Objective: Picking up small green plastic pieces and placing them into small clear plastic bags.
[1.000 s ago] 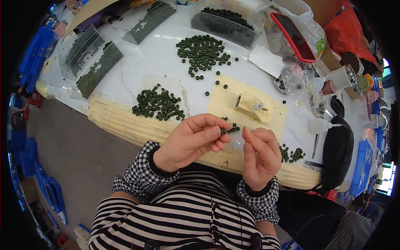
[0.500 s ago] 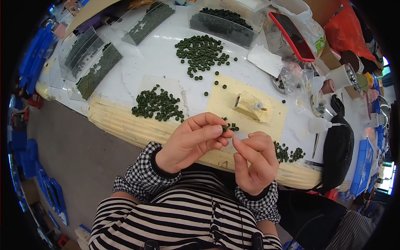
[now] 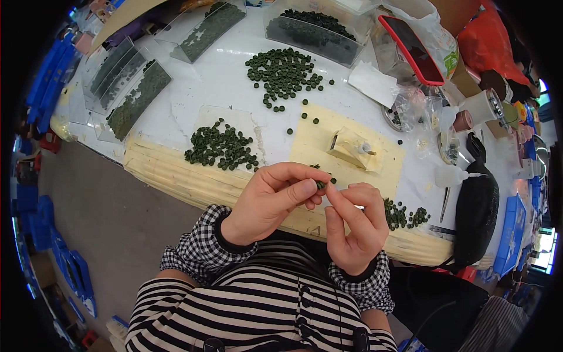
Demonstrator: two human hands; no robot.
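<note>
Dark green and small, a round piece (image 3: pixel 320 185) is pinched between the thumb and pointer finger of the left hand (image 3: pixel 264 205). The right hand (image 3: pixel 360 229) is held just beside it, with a gap left between its thumb and pointer finger. Whether the piece is touched by that finger cannot be told. Beyond the left hand, more green pieces (image 3: pixel 220 145) are heaped on the white worktop (image 3: pixel 211 79). Near the right hand, a smaller heap (image 3: pixel 404 216) is partly hidden.
</note>
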